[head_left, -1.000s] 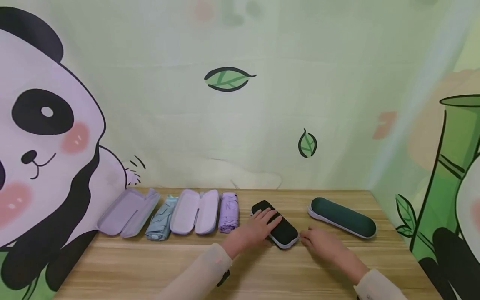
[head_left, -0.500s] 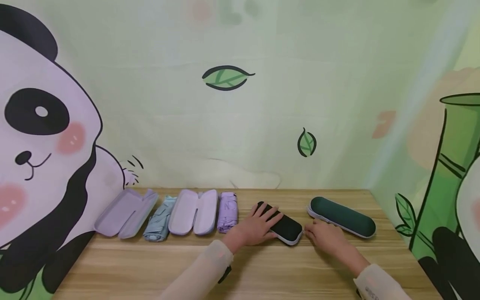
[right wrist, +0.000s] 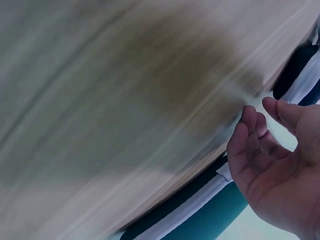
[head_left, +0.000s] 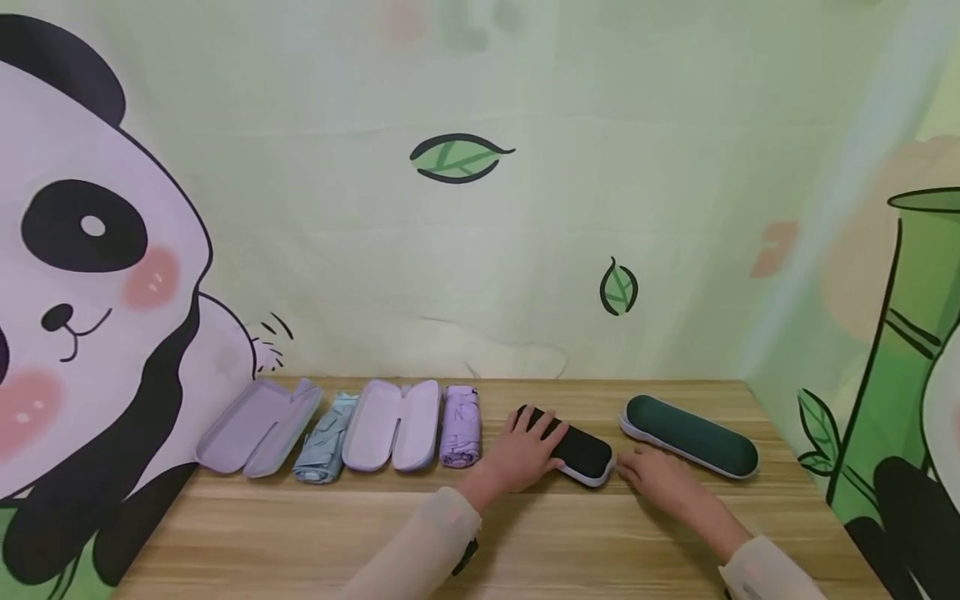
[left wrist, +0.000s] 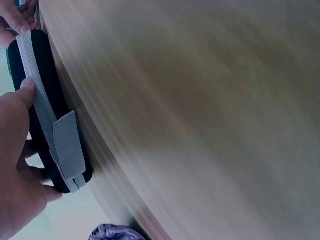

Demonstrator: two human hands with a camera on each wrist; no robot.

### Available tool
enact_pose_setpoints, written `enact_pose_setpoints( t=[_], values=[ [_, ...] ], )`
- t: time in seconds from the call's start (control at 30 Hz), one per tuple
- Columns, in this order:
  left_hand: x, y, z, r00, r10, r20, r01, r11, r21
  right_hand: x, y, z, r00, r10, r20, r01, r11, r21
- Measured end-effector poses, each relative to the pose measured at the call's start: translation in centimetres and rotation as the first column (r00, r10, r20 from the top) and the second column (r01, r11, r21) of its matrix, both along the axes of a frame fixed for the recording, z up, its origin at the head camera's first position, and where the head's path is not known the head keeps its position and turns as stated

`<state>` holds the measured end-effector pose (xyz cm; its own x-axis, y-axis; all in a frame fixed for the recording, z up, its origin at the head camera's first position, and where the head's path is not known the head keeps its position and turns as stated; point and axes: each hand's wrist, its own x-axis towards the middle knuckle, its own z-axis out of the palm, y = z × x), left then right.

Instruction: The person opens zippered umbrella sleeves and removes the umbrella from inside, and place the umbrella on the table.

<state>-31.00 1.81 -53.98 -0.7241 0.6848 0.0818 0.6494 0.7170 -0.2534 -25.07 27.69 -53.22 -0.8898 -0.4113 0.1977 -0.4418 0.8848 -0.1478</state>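
Note:
In the head view, the left hand point(head_left: 517, 454) lies spread over a black case point(head_left: 581, 452). The left wrist view shows its thumb on the pale zipper band point(left wrist: 37, 90) and its fingers round the far side of the case point(left wrist: 55, 85). Curled fingers of the right hand point(head_left: 663, 479) meet the case's right end, where they seem to pinch the zipper end; any pull tab is hidden. In the right wrist view the right hand point(right wrist: 280, 165) has its thumb close to that end. A dark green case point(head_left: 693, 437) lies behind and right of the right hand.
Left on the wooden table point(head_left: 315, 542) lie an open lilac case point(head_left: 240, 425), a folded blue cloth bundle point(head_left: 326, 442), an open white-lined case point(head_left: 371, 421) and a purple rolled bundle point(head_left: 461, 425). Behind the table hangs a panda-print backdrop point(head_left: 337, 208).
The black case has shifted right and turned to lie more sideways. The left hand has moved right with it, and the right hand has shifted slightly right, staying at its end.

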Motion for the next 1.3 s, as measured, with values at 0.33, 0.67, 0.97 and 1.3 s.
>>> enact_pose_setpoints(
  t=[0.33,0.67,0.97,1.3],
  values=[
    [0.6,1.4,0.5,0.992,0.114,-0.049,-0.112,0.993,0.03,1.0,-0.7,0.1,0.994,0.109,0.009,-0.109,0.993,-0.037],
    [1.3,2.8,0.2,0.973,0.225,-0.059,-0.222,0.974,0.056,1.8,-2.3,0.3,0.997,0.071,0.02,-0.069,0.994,-0.087],
    [1.0,1.9,0.2,0.984,0.178,-0.006,-0.177,0.982,0.067,1.9,-3.2,0.5,0.984,-0.119,0.131,0.129,0.99,-0.066],
    [0.3,-3.5,1.3,0.949,-0.141,0.283,0.113,0.987,0.111,-1.3,-1.5,0.1,0.953,-0.291,0.082,0.293,0.956,-0.016]
  ],
)
